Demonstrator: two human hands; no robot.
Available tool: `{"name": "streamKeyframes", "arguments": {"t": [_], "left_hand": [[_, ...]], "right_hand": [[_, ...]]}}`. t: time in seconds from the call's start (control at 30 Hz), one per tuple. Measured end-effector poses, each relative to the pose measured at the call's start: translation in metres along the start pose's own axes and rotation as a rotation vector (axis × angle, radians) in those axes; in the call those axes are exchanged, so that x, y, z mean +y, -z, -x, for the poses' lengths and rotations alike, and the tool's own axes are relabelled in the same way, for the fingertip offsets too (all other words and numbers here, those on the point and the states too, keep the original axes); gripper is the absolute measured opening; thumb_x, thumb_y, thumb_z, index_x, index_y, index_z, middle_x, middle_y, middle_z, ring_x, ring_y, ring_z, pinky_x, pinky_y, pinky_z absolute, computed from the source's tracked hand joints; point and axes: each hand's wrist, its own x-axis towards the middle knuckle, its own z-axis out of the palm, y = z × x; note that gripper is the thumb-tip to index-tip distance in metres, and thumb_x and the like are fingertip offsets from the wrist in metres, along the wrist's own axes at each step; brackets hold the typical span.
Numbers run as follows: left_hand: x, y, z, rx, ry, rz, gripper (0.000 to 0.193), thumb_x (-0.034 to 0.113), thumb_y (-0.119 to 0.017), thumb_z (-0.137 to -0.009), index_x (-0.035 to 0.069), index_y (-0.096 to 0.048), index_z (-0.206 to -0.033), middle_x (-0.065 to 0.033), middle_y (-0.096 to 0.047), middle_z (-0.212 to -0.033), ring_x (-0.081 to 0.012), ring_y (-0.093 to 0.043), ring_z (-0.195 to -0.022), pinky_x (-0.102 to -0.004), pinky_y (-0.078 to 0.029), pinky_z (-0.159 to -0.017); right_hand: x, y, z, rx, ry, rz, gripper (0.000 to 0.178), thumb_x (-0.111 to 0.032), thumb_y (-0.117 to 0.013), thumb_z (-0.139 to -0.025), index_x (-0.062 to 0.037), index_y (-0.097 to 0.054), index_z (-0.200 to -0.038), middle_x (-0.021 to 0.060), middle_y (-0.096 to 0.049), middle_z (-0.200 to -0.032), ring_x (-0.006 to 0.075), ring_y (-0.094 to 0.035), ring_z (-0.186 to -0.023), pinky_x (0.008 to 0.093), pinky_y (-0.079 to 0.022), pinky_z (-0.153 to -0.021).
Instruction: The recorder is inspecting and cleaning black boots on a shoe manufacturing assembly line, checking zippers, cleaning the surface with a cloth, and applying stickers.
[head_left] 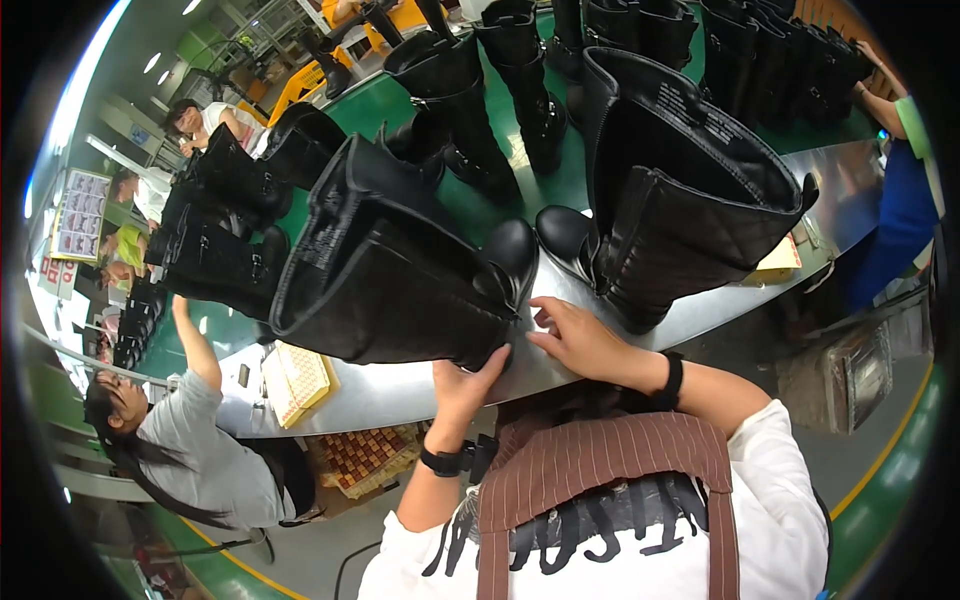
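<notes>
Two tall black boots stand on the metal edge of the workbench in front of me, their wide shafts gaping upward. My left hand (466, 385) grips the left boot (405, 295) low at its heel, with the thumb along it and the other fingers mostly hidden. Between the two boots, my right hand (575, 335) hovers close to the metal surface with its fingers apart and slightly bent, holding nothing. The right boot (690, 215) leans outward just beyond that hand, its toe pointing toward the left boot's toe.
Several more black boots (465, 120) crowd the green bench top (370, 110) at the back and left. Yellow patterned packets (298, 382) lie on the metal edge (530, 365). A co-worker in grey (205, 430) reaches in from the left; another person's arm (885, 85) touches boots at the far right.
</notes>
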Motion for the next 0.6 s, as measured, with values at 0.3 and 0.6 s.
{"name": "streamKeyframes", "arguments": {"t": [0.3,0.6], "left_hand": [[-0.008,-0.01,-0.002,0.025,0.049,0.015,0.04,-0.001,-0.08,-0.072,-0.003,-0.063,-0.108,-0.0094,-0.068,-0.103,-0.0171,-0.065,-0.093,-0.0296,-0.051,-0.085],[-0.009,-0.003,-0.006,0.007,0.008,-0.186,0.037,0.008,-0.077,-0.075,0.0,-0.066,-0.109,-0.011,-0.069,-0.104,-0.0206,-0.067,-0.095,-0.0323,-0.051,-0.084]], "right_hand": [[0.029,-0.003,-0.043,-0.337,-0.183,-0.119,0.028,-0.026,-0.057,-0.096,-0.0003,-0.061,-0.085,0.0093,-0.06,-0.066,0.0178,-0.055,-0.047,0.0336,-0.045,-0.051],[-0.054,0.019,-0.044,-0.332,-0.224,-0.67,0.031,-0.024,-0.049,-0.101,-0.0041,-0.059,-0.08,0.0007,-0.055,-0.068,0.0051,-0.048,-0.054,0.0204,-0.038,-0.05]]}}
